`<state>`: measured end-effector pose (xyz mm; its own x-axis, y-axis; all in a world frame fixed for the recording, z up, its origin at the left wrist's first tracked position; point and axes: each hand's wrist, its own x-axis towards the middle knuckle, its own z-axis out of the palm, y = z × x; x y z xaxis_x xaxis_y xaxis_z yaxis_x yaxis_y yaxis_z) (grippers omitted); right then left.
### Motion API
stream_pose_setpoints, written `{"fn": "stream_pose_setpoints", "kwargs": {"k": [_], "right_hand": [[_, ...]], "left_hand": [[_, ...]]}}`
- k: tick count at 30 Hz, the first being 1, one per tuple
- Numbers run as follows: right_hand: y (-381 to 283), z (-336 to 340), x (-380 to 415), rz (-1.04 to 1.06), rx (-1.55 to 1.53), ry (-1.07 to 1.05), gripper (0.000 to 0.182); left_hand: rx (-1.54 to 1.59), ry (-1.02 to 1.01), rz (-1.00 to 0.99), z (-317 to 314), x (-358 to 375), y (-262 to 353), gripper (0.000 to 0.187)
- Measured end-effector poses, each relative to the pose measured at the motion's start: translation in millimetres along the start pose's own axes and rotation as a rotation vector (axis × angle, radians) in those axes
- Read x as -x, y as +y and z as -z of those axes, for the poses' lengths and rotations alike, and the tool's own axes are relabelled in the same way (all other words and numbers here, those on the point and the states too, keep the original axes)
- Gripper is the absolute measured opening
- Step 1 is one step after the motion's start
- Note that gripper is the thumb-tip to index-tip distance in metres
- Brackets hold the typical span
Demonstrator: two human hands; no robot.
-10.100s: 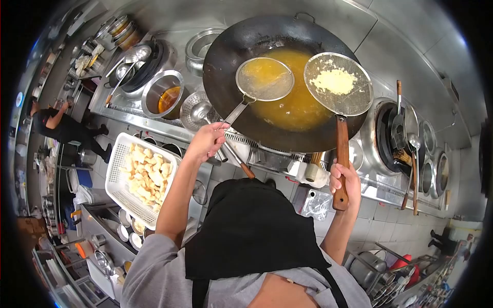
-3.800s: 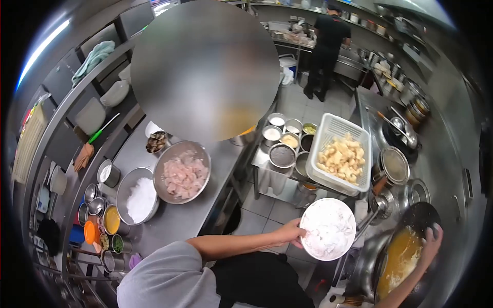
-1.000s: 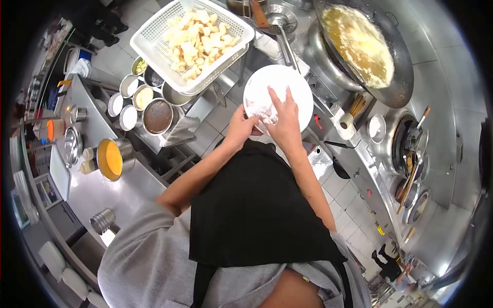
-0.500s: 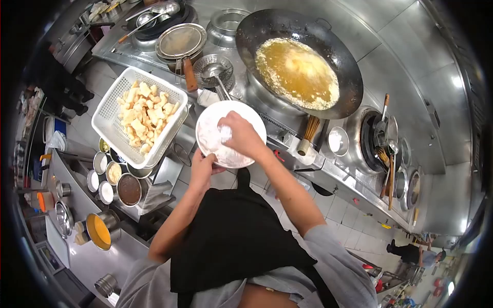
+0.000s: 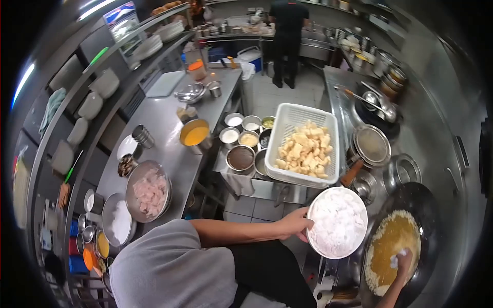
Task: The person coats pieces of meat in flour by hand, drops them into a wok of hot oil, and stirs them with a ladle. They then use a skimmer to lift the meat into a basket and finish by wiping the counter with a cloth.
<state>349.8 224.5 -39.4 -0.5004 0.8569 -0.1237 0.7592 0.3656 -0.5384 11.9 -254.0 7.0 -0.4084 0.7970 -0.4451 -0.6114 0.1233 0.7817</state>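
My left hand [image 5: 297, 224] grips the left rim of a white bowl [image 5: 328, 255], thumb over the edge. White powder with coated lumps [image 5: 338, 220] fills the bowl. My right hand [image 5: 404, 263] is over the black wok [image 5: 429, 218], fingers closed around a whitish, powder-coated piece [image 5: 396, 257]. Yellow oil [image 5: 384, 245] with pale foam at its edges lies in the wok beneath that hand. Just beyond the bowl stands a white perforated basket [image 5: 279, 126] holding golden fried pieces [image 5: 304, 154].
Small seasoning pots [image 5: 240, 158] stand left of the basket. A strainer [image 5: 373, 145] and a wooden-handled tool [image 5: 352, 173] lie to its right. On the left counter are a bowl of raw pale meat [image 5: 150, 192] and a pot of yellow liquid [image 5: 196, 136]. A person [image 5: 287, 38] stands at the back.
The view has swung left. My right hand has left the bowl and is now over the wok with a coated piece. My left hand still holds the bowl.
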Motion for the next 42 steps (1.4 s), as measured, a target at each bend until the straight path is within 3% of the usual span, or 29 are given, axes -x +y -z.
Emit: {"fn": "stream_pose_setpoints", "kwargs": {"k": [2,4,6,8,10,12,14,15,18,20,25,28,31,34,37,39,42], "right_hand": [[64.1,-2.5,-45.4,0.029,0.066,-0.015,0.051],[71.4,12.5,-59.8,0.150,0.591,0.436,0.056],[-19.7,44.5,-47.6,0.319,0.430,0.301,0.055],[-217.5,32.5,57.7,0.112,-0.265,0.120,0.052],[-293.4,-7.4,103.7,0.166,-0.360,-0.198,0.057],[-304.1,-68.2,112.8,0.439,-0.141,-0.385,0.062],[-343.1,-100.1,142.4,0.804,0.180,-0.266,0.069],[-350.8,-113.0,146.2,0.796,0.184,-0.265,0.069],[-355.8,-147.7,143.5,0.595,0.177,-0.171,0.064],[-340.7,-157.3,123.5,0.710,-0.044,-0.185,0.061],[-342.8,-156.5,114.6,0.605,-0.048,0.073,0.050],[-356.6,-135.4,124.6,0.642,-0.053,0.045,0.052],[-347.4,-154.4,132.4,0.687,0.094,0.147,0.049],[-295.9,-173.8,94.2,0.754,0.045,0.079,0.049],[-306.2,-152.3,105.6,0.660,-0.041,0.219,0.046],[-309.3,-144.9,112.1,0.351,-0.192,0.251,0.047],[-300.7,-141.0,116.5,0.362,-0.126,0.144,0.048]], "left_hand": [[-0.011,-0.012,0.013,5.1,-0.8,0.1,0.053],[-0.025,-0.034,0.041,11.8,1.1,2.8,0.053],[-0.033,-0.037,0.026,15.1,3.5,12.3,0.052],[-0.041,-0.051,0.015,19.2,-0.5,19.2,0.052],[-0.009,-0.051,-0.021,17.9,-16.1,19.2,0.051],[0.001,-0.051,-0.033,17.5,-32.2,21.0,0.052],[0.047,-0.061,-0.061,16.1,-40.8,27.9,0.053],[0.048,-0.068,-0.055,16.0,-46.5,28.9,0.053],[-0.069,-0.020,-0.131,20.0,-60.8,30.5,0.054],[-0.076,-0.032,-0.133,23.7,-65.5,32.4,0.054],[0.115,-0.200,-0.032,25.6,-79.0,23.7,0.048],[0.130,-0.246,-0.014,21.7,-79.6,20.8,0.047],[0.092,-0.227,-0.032,10.1,-67.9,26.2,0.047],[0.035,-0.287,-0.091,7.3,-83.5,8.1,0.044],[0.076,-0.264,0.011,7.0,-86.8,3.7,0.046],[-0.004,-0.321,-0.074,-1.1,-82.3,0.0,0.041],[-0.070,-0.327,0.018,-14.8,-75.2,0.4,0.039]]}}
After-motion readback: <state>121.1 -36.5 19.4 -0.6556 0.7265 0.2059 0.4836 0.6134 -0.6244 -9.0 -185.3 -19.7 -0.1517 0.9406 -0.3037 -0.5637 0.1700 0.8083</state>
